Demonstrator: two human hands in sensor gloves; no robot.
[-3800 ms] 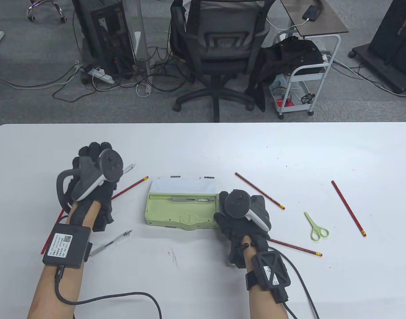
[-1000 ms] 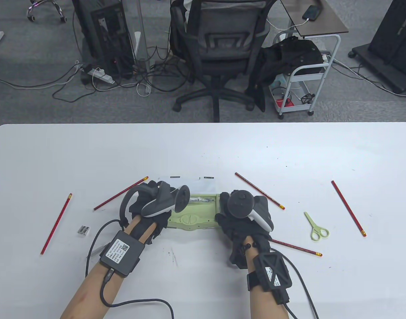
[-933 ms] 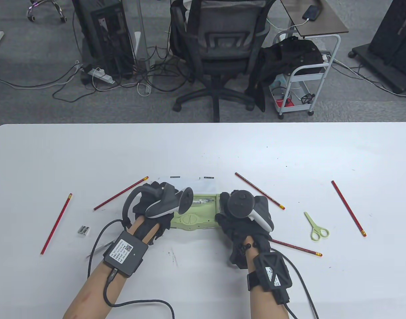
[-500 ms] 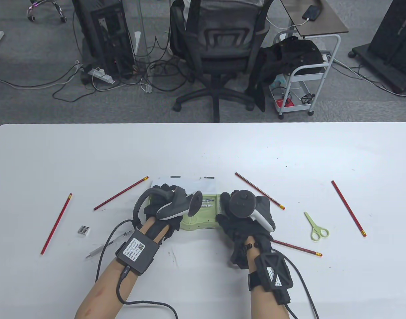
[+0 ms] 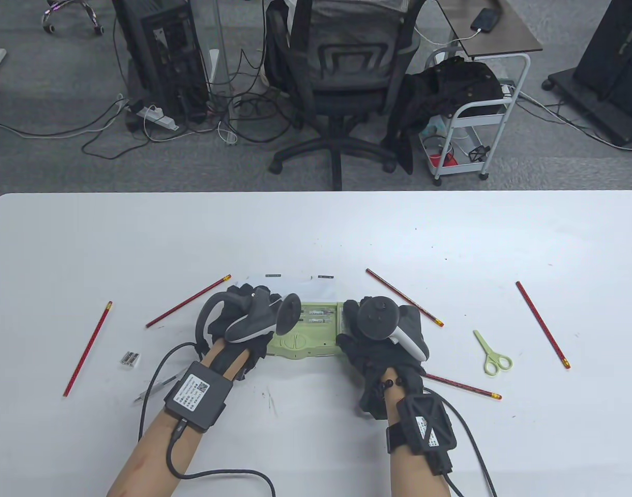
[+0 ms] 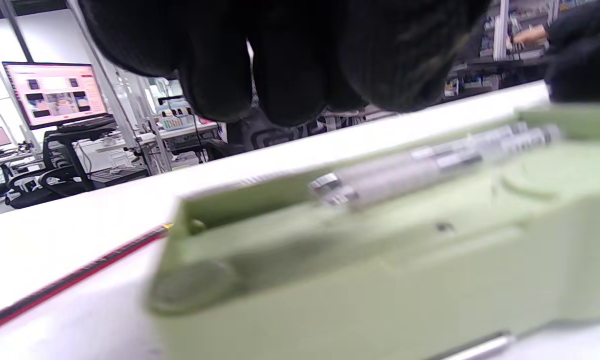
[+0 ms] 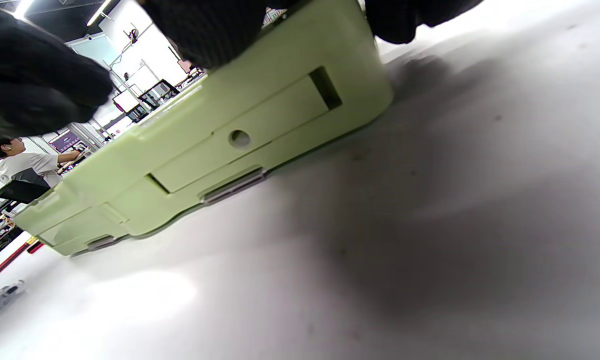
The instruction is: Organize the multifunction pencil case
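**2 pens in the tray, both hands at the case**

2 clear pens (image 6: 430,160) lie side by side in the long trough of the green pencil case (image 5: 308,344), which sits open near the middle of the table (image 5: 316,233), a little toward its near edge, with its white lid (image 5: 295,282) folded back toward the far edge. The right hand (image 5: 380,336) is wrapped over the case's right end, fingers curled on the top edge and the side wall, most likely to pin the case so it cannot slide. The left hand (image 5: 238,321) covers the left end; in the left wrist view its fingers (image 6: 290,75) hang just above the trough, loosely bent, holding nothing and not touching the pens, as if it has nothing more to set down there.

Plenty waits outside the case: 5 red pencils, 1 (image 5: 88,348) toward the left edge, 1 (image 5: 188,301) just behind the left hand, 3 on the right (image 5: 403,296) (image 5: 542,324) (image 5: 460,385); green scissors (image 5: 491,354) on the right; a small sharpener (image 5: 130,359) on the left; and another pen (image 5: 155,389) under the left forearm. I'd judge the loading is barely begun.
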